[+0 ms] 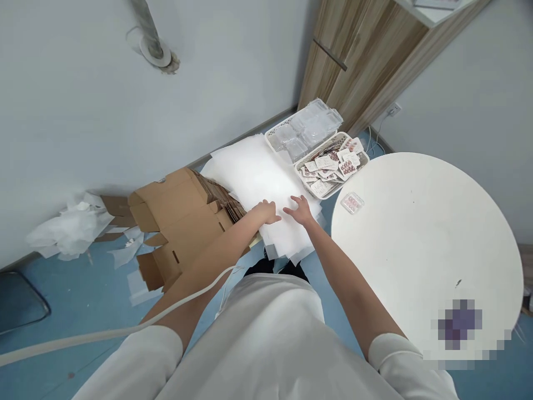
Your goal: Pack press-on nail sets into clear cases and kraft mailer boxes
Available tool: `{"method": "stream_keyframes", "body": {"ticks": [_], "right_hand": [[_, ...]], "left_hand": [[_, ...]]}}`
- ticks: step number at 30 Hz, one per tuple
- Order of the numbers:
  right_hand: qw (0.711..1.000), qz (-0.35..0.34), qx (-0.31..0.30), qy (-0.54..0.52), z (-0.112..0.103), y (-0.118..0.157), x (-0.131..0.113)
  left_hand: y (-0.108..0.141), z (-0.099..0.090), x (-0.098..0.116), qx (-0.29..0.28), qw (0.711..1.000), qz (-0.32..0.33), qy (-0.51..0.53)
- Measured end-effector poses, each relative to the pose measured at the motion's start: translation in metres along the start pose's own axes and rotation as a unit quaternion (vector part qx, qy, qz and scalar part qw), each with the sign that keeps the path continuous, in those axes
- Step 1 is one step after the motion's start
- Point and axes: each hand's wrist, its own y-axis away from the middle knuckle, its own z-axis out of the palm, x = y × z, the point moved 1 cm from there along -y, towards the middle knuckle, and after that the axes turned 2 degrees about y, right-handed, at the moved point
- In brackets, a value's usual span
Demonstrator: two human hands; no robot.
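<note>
A stack of thin white sheets (pixel 254 161) lies in front of me, its layers uneven at the near edge. My left hand (pixel 266 212) rests on the stack near its left side, thumb apart from the loosely bent fingers. Just to the right, my right hand (pixel 300 211) is over the same sheets with its fingers spread. Neither hand visibly holds anything. Flattened brown cardboard boxes (pixel 187 205) are piled left of the sheets, partly behind my left forearm.
Behind the sheets stand a white basket of clear plastic boxes (pixel 308 130) and a white basket (pixel 320 194) of printed cards. A small clear case (pixel 352 203) lies on the round white table (pixel 416 233). Crumpled white wrapping (pixel 73 228) lies left; a white cable (pixel 166 308) crosses my left arm.
</note>
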Motion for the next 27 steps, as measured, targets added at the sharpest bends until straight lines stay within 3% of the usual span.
{"method": "stream_keyframes", "body": {"ticks": [4, 9, 13, 16, 19, 24, 27], "right_hand": [[0.998, 0.053, 0.026, -0.007, 0.002, -0.014, 0.005], [0.985, 0.09, 0.146, 0.025, -0.004, -0.03, 0.007], [0.983, 0.082, 0.163, 0.037, -0.007, -0.04, 0.004], [0.983, 0.034, 0.174, 0.036, -0.004, -0.04, -0.002], [0.981, -0.058, 0.183, 0.035, -0.001, -0.038, -0.015], [0.985, -0.145, 0.093, -0.012, -0.004, -0.027, -0.049], [0.979, -0.178, 0.088, -0.046, -0.01, -0.014, -0.07]], "left_hand": [[-0.028, 0.002, -0.015, -0.076, 0.994, -0.081, -0.007], [-0.05, 0.007, -0.032, -0.034, 0.997, -0.047, 0.054], [-0.048, 0.004, -0.037, -0.017, 0.996, -0.038, 0.079], [-0.042, -0.001, -0.038, -0.007, 0.997, -0.027, 0.066], [-0.038, -0.006, -0.038, 0.003, 0.995, -0.033, 0.093], [-0.039, -0.009, -0.036, 0.062, 0.974, -0.028, 0.216], [-0.042, -0.011, -0.035, 0.113, 0.947, -0.029, 0.3]]}}
